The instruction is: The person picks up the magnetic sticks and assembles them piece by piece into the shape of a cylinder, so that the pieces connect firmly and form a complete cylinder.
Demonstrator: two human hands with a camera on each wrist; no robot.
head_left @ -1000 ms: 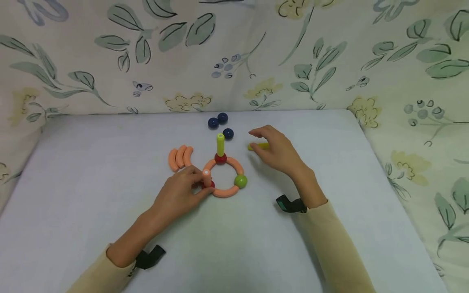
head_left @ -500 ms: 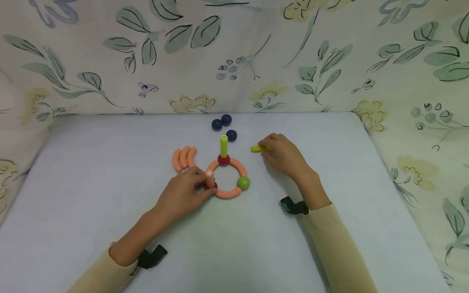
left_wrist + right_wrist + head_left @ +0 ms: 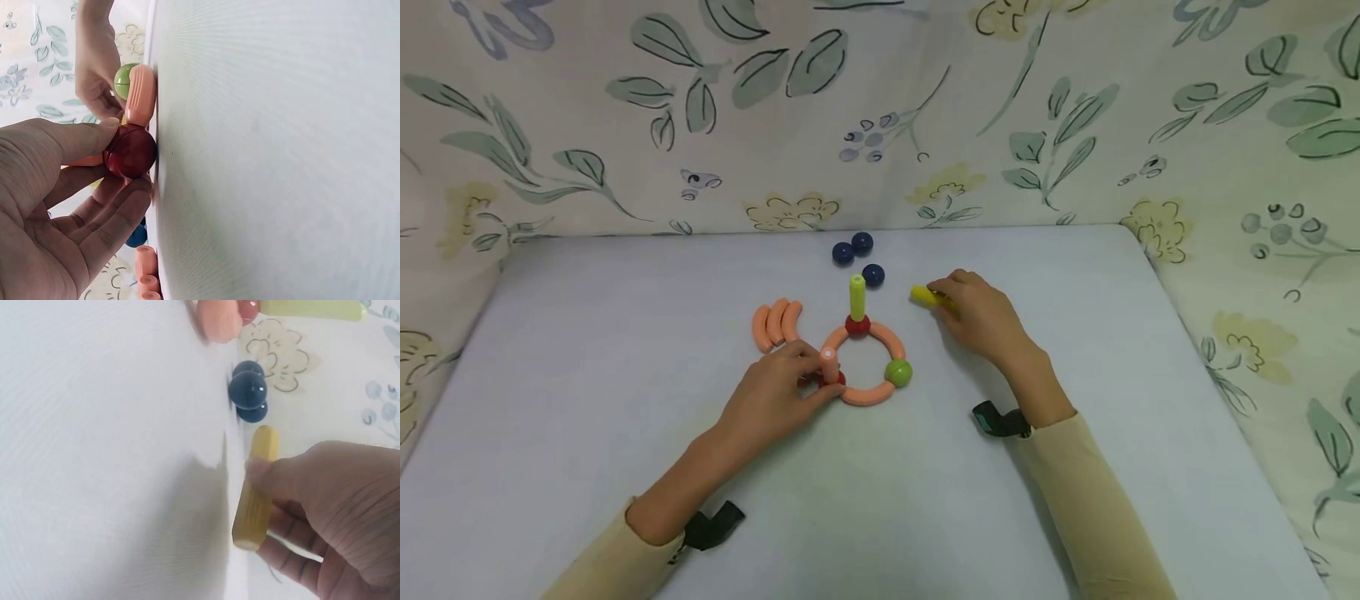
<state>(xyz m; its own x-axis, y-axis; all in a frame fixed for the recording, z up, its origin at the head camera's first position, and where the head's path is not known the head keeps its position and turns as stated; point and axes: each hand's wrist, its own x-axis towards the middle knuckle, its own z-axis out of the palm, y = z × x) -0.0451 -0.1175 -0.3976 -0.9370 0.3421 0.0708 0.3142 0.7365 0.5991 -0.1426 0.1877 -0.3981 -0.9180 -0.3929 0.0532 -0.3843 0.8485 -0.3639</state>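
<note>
My left hand (image 3: 772, 393) holds a red ball (image 3: 131, 152) at the near left of a ring, thumb on one side and fingers on the other. A short orange stick (image 3: 828, 367) stands upright on that ball. Curved orange pieces (image 3: 867, 397), a green ball (image 3: 898, 372) and a second red ball (image 3: 857, 326) form the rest of the ring. On the far red ball a yellow-green stick (image 3: 857, 298) points up. To the right, my right hand (image 3: 981, 317) pinches a yellow stick (image 3: 255, 500) between thumb and fingers; its far end sticks out beyond them.
Three dark blue balls (image 3: 862, 243) lie beyond the ring, near the back edge of the white table (image 3: 880, 517). Three loose curved orange pieces (image 3: 777, 323) lie side by side just past my left hand. A floral cloth (image 3: 955, 100) hangs behind the table.
My right hand, spread around the yellow stick a second ago, has closed its fingers on it, and the stick's angle has shifted slightly. My left hand keeps its place on the red ball.
</note>
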